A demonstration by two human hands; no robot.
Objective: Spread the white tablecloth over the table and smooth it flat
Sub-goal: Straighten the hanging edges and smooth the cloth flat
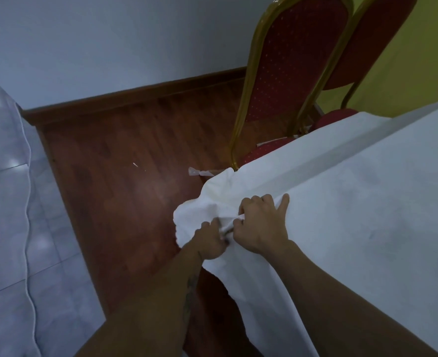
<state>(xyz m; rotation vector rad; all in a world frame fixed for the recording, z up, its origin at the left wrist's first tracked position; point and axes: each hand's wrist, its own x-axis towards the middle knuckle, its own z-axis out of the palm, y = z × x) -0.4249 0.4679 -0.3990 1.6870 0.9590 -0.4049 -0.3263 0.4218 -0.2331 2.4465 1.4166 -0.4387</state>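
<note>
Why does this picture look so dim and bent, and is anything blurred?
Head view: the light is dim and bluish, so the white tablecloth reads grey; a soft sheen lies on the wooden floor; the wide lens bows the red chair and the skirting; the left hand and right hand, gripping the bunched cloth corner, look slightly soft.

floor [125,161]: red-brown wood | far wall [109,42]: pale | right wall [424,60]: yellow | chairs [287,73]: two, red, gold-framed | light: dim

The tablecloth [354,215] hides the whole table and the left hand's [210,240] fingertips.
</note>
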